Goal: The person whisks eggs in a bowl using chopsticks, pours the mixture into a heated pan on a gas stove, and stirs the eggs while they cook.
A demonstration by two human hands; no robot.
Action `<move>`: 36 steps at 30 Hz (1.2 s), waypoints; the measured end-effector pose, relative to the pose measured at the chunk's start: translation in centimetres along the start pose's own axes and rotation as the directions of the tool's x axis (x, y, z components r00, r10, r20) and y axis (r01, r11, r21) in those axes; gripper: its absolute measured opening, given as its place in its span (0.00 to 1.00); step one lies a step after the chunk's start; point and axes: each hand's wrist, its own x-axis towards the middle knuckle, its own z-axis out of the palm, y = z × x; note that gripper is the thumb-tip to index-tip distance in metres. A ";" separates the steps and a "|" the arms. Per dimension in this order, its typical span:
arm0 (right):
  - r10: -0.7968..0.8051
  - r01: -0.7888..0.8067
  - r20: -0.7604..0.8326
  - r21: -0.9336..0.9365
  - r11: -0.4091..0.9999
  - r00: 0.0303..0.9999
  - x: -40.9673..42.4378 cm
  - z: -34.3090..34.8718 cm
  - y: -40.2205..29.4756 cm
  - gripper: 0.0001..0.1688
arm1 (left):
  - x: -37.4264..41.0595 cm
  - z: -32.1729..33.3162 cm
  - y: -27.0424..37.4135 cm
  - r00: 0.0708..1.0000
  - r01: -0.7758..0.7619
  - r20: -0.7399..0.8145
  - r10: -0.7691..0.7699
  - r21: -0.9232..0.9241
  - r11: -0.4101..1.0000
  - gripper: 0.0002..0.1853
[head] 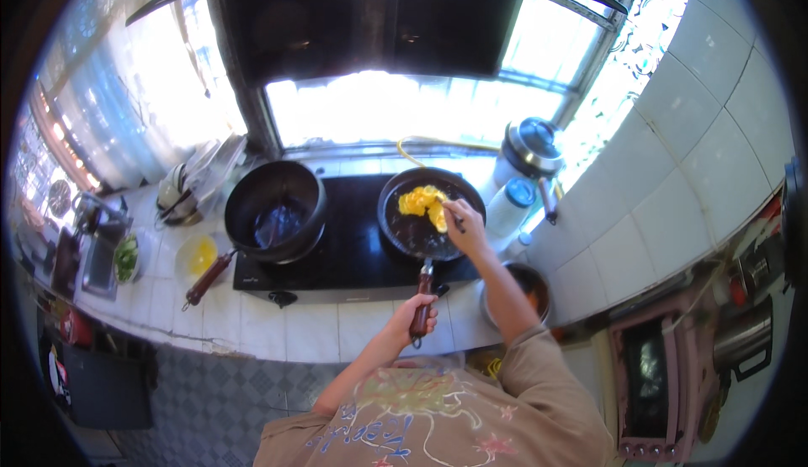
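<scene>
My left hand [414, 319] grips the brown wooden handle [423, 284] of a dark frying pan [400, 237], which sits on the right side of a black two-burner gas stove [353, 227]. Yellow scrambled egg [421, 200] lies in the pan's far half, broken into uneven clumps. Over the pan's right side, my right hand [466, 227] holds a thin dark-handled utensil [459, 223]. Its working end is at the egg and mostly hidden by my fingers. On the left burner stands a deep black wok [275, 211], its wooden handle [208, 281] pointing toward the front left.
Left of the wok are a bowl with yellow residue [197, 256] and a dish of chopped greens [126, 257]. At the right stand a lidded metal pot [533, 145], a blue-capped container [512, 205] and a bowl [531, 284] partly under my right arm. A tiled wall [669, 170] rises to the right.
</scene>
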 end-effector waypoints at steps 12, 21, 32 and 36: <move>0.050 -0.052 -0.176 -0.010 0.999 0.983 -1.1 -0.6 2.2 0.07 | 0.2 -0.2 -0.1 1.000 -0.004 -0.008 0.004 0.010 1.000 0.14; 0.473 -0.395 -0.113 0.401 0.826 0.874 -1.3 -0.7 4.5 0.09 | 0.3 -0.3 -0.1 1.000 0.002 0.000 -0.002 0.009 1.000 0.15; 0.649 -0.524 -0.021 0.570 0.633 0.760 -0.8 2.0 5.7 0.14 | 0.3 -0.4 0.0 1.000 -0.004 -0.001 0.004 0.006 1.000 0.15; 0.617 -0.424 -0.142 0.607 0.672 0.774 -0.9 3.8 7.0 0.12 | 0.2 -0.1 0.0 1.000 -0.001 -0.005 0.001 0.000 1.000 0.15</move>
